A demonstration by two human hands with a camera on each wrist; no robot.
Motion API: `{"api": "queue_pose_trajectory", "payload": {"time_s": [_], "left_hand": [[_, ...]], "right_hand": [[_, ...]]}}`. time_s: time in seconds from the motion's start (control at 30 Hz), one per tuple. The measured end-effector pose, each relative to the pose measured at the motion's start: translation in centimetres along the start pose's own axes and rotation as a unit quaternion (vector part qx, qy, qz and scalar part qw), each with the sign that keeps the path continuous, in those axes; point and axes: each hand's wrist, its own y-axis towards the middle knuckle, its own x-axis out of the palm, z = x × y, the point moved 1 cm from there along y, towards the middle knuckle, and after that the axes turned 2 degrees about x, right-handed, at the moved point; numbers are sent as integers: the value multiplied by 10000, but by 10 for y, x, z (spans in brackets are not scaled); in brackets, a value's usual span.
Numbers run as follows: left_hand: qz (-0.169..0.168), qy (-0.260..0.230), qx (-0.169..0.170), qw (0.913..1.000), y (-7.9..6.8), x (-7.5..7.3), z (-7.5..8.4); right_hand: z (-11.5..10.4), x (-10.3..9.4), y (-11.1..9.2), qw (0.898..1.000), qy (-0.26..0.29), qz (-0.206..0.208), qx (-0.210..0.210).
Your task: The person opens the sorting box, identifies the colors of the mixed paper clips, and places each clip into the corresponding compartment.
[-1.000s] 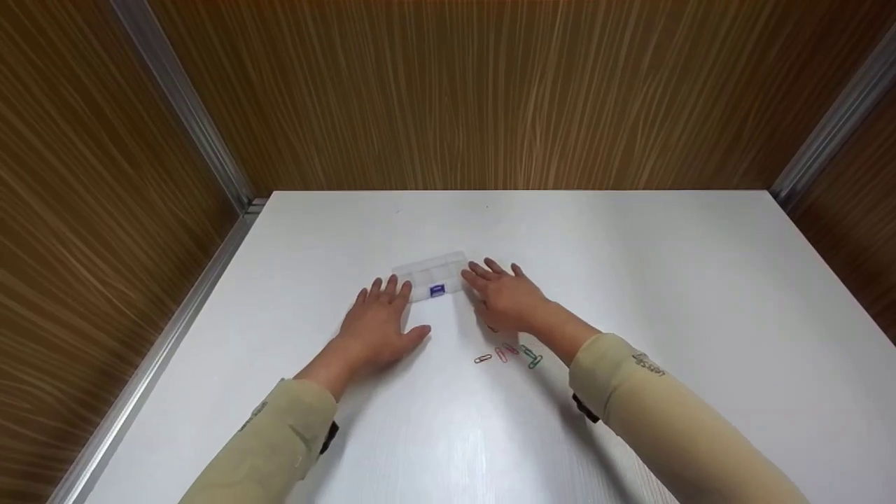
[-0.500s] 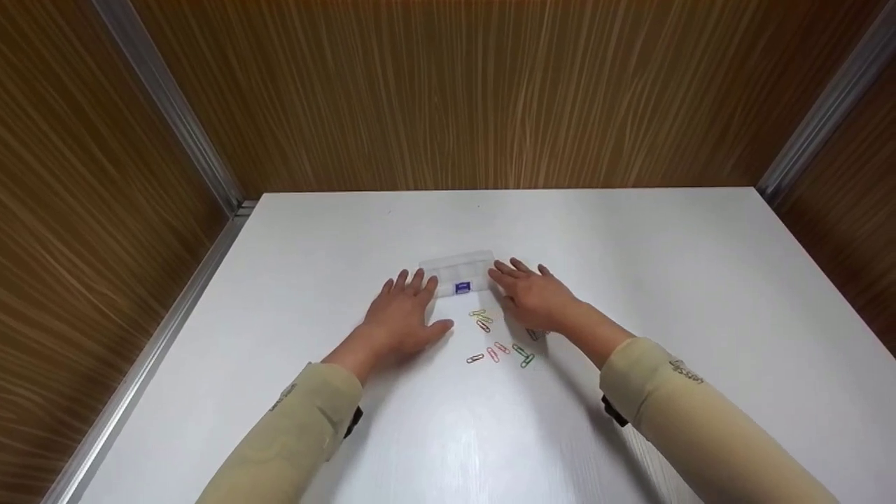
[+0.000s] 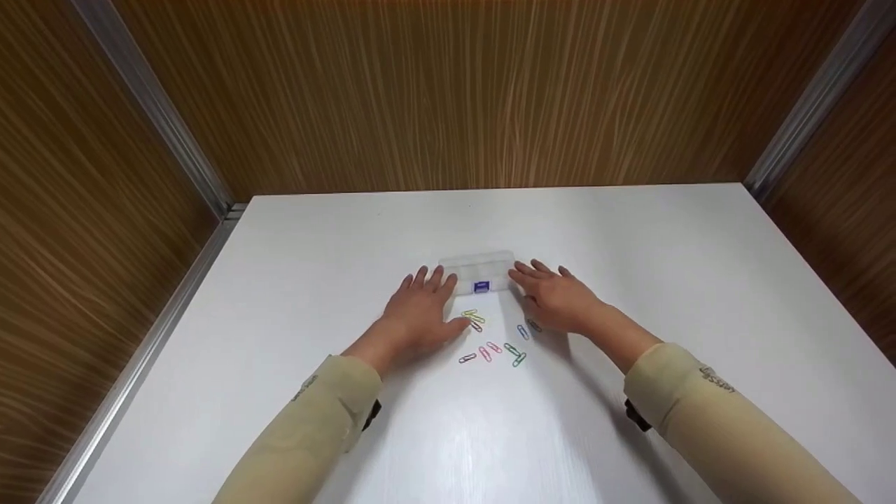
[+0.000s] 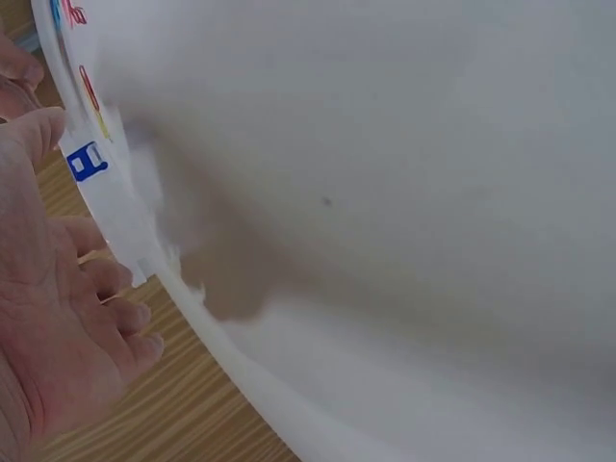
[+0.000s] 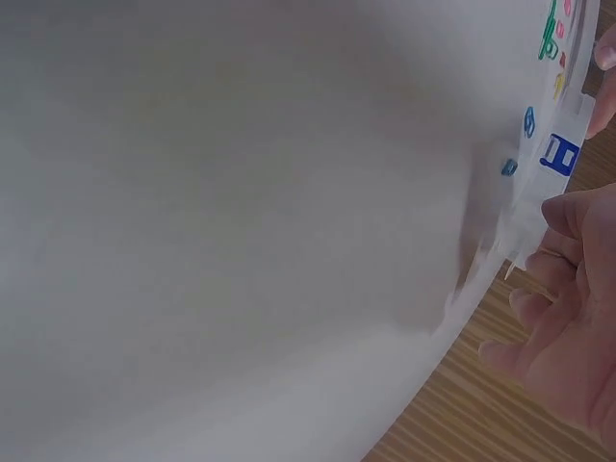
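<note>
A clear plastic compartment box [image 3: 479, 271] with a blue latch [image 3: 481, 287] lies on the white table in the head view. My left hand [image 3: 420, 315] is at its left end, fingers spread and fairly straight, index fingertip against the box. At the opposite end, my right hand [image 3: 556, 299] touches the box with its fingertips. Neither hand curls round it. Several paper clips lie in front of the box: yellow ones [image 3: 474, 317] near my left thumb, a blue one [image 3: 523, 332], pink ones [image 3: 485, 354] and green ones [image 3: 514, 354]. Both wrist views show the latch beside the fingers.
The white table [image 3: 322, 238] reaches back to a wood-grain panel [image 3: 448, 98]. Another such panel with a metal rail [image 3: 161, 133] stands at the left, and one more at the right. A dark red clip [image 3: 467, 358] lies nearest the table's front among the clips.
Both hands and the box have shifted right over the table. Yellow, blue and dark clips that my right hand covered now show. The head view has turned slightly right.
</note>
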Motion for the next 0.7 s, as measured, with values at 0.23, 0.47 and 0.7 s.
{"api": "queue_pose_trajectory", "payload": {"time_s": [0.23, 0.47, 0.7], "left_hand": [[-64, -2, 52, 10000, 9, -1, 10], [-95, 0, 66, 9999, 14, 0, 14], [-118, 27, 69, 9999, 18, 1, 19]], "right_hand": [[11, -3, -7, 9999, 104, 19, 101], [17, -3, -12, 9999, 125, 41, 95], [20, -3, -18, 9996, 209, 12, 175]]}}
